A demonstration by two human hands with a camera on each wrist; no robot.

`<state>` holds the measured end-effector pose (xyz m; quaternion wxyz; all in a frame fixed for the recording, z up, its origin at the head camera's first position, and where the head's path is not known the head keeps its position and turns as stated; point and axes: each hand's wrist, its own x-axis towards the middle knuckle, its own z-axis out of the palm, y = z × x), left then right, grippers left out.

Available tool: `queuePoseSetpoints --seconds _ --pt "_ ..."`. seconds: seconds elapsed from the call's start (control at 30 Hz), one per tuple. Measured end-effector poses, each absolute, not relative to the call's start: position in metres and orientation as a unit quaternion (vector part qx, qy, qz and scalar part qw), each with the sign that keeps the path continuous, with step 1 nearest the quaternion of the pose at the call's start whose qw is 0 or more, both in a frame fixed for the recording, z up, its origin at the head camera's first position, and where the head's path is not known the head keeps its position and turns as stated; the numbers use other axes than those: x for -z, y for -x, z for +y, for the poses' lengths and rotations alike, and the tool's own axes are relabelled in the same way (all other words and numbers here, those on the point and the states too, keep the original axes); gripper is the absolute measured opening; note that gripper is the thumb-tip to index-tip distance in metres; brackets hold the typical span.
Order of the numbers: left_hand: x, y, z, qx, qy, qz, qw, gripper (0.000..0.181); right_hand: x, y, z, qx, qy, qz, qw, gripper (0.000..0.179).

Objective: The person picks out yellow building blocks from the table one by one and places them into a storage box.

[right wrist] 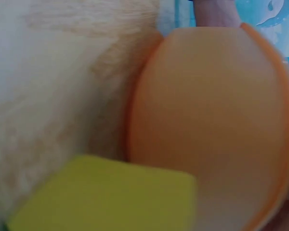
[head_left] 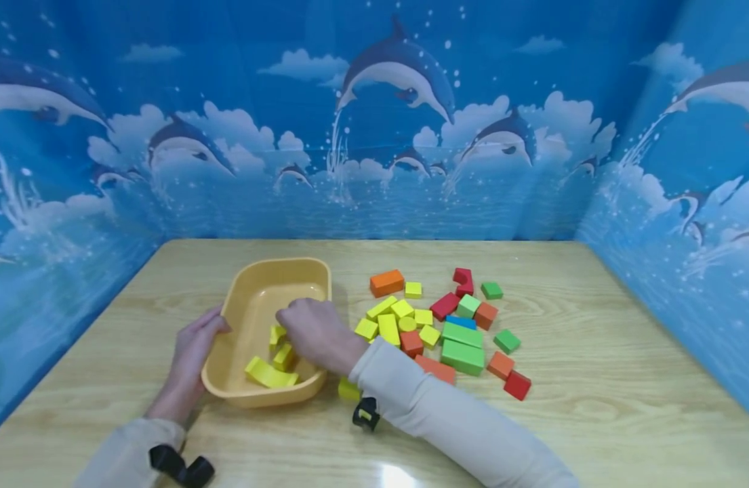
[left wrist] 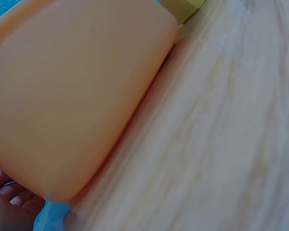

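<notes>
A yellow-orange plastic bin stands on the table at left, with several yellow blocks inside, one of them a curved block. My left hand holds the bin's left side, its thumb at the rim; in the left wrist view its fingers lie beside the bin's wall. My right hand reaches over the right rim into the bin, knuckles up. Close to its fingers is a small yellow block. The right fingertips are hidden, so whether they hold something cannot be told.
Right of the bin lie several loose yellow blocks, green blocks, red blocks and orange blocks. Another yellow block sits outside the bin in the right wrist view. A dolphin-print curtain borders the wooden table.
</notes>
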<state>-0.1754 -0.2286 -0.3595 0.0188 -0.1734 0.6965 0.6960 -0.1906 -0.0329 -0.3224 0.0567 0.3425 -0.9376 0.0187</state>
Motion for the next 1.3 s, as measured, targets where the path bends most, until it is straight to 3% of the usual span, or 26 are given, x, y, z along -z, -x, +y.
queuePoseSetpoints --seconds 0.4,0.77,1.07,1.3 --pt "0.361 0.173 -0.226 -0.705 0.168 0.689 0.022 0.066 0.333 0.188 -0.032 -0.045 -0.315 -0.948 0.026 0.017" --pt "0.356 0.176 -0.230 -0.702 0.157 0.694 0.027 0.065 0.295 0.170 0.003 -0.105 -0.331 -0.931 0.110 0.020" --pt "0.357 0.175 -0.230 -0.703 0.161 0.693 0.021 0.066 0.300 0.146 0.061 -0.099 -0.291 -0.952 -0.011 0.018" --pt "0.359 0.174 -0.230 -0.703 0.164 0.691 0.016 0.066 0.317 0.131 0.094 -0.096 -0.289 -0.952 -0.032 0.024"
